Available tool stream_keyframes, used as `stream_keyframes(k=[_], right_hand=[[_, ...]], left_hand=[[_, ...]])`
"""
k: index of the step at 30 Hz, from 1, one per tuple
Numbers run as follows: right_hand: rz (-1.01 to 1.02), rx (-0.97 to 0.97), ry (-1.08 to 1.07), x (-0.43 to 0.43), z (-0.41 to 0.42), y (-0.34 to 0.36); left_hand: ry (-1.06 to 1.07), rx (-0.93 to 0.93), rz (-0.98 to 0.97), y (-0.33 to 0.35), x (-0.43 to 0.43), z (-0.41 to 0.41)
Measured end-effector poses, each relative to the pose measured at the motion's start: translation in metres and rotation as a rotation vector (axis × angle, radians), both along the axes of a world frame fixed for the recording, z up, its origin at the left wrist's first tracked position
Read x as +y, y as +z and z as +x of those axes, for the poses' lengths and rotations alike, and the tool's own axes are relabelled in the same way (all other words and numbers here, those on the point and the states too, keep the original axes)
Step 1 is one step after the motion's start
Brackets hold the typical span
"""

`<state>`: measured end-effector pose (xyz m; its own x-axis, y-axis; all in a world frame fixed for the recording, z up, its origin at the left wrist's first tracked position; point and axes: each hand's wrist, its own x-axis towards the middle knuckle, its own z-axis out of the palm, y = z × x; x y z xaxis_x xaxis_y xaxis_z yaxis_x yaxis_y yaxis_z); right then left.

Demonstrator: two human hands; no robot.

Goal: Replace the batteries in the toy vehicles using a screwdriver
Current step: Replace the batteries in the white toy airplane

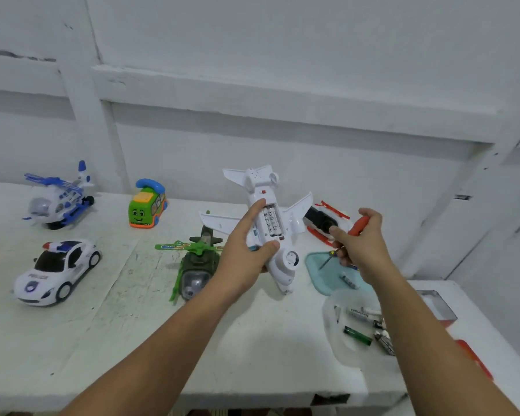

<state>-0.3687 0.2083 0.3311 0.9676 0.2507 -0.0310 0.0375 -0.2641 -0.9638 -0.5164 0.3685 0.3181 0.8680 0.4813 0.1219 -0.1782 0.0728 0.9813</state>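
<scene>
**Airplane belly-up, battery bay uncovered**

The person holds a white plastic toy airplane upside down above the white table, nose toward them and tail toward the wall. The left hand grips its body. The fingers curl round the fuselage, with the index fingertip at the far end of the open battery compartment and the thumb at the near end. Pale batteries lie side by side inside it.

The right hand is just to the right of the plane and does not touch it. Its fingers wrap the grip of an orange-handled screwdriver. The index finger stretches out toward the toy, and the thin shaft slants down and left. The tip hangs over a light blue tray, where a single loose battery lies.

Nearer the table edge, a clear plastic container holds several cells, among them a green battery.

Behind the right wing a red-and-white toy vehicle lies overturned. To the left of the plane stand:

- a green camouflage toy helicopter
- a white police car
- a blue-and-white toy helicopter
- a green toy bus with a blue telephone handset on its roof
</scene>
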Motion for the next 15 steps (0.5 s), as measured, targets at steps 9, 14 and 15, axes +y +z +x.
stream_keyframes(k=[9, 14, 15], right_hand=[[0.479, -0.113, 0.055, -0.029, -0.005, 0.038], [0.444, -0.181, 0.017, -0.041, 0.000, 0.027], [0.449, -0.185, 0.019, -0.044, 0.001, 0.026]], left_hand=[[-0.101, 0.021, -0.054, -0.012, -0.056, 0.030], [-0.139, 0.028, -0.067, -0.019, -0.091, 0.045], [-0.143, 0.029, -0.068, -0.020, -0.097, 0.047]])
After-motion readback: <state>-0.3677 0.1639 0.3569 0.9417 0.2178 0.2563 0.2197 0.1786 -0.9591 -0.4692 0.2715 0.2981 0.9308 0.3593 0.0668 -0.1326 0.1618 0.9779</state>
